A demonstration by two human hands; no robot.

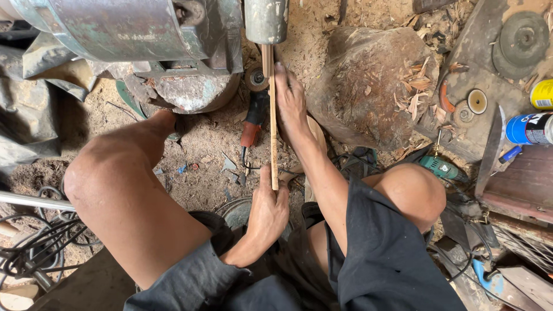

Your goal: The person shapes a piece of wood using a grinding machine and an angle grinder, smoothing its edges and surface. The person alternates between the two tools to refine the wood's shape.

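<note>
A thin wooden stick runs from near my lap up to a grey cylindrical drum on a motor at the top. My left hand grips the stick's near end. My right hand lies along the stick's far part, fingers pressing it close under the drum. The stick's far tip touches or passes beneath the drum; I cannot tell which. My bare knees spread to either side.
A large wood stump sits right of my right hand. An angle grinder lies on the sawdust floor beside the stick. Grinding discs, spray cans, a green drill lie right. Cables coil at left.
</note>
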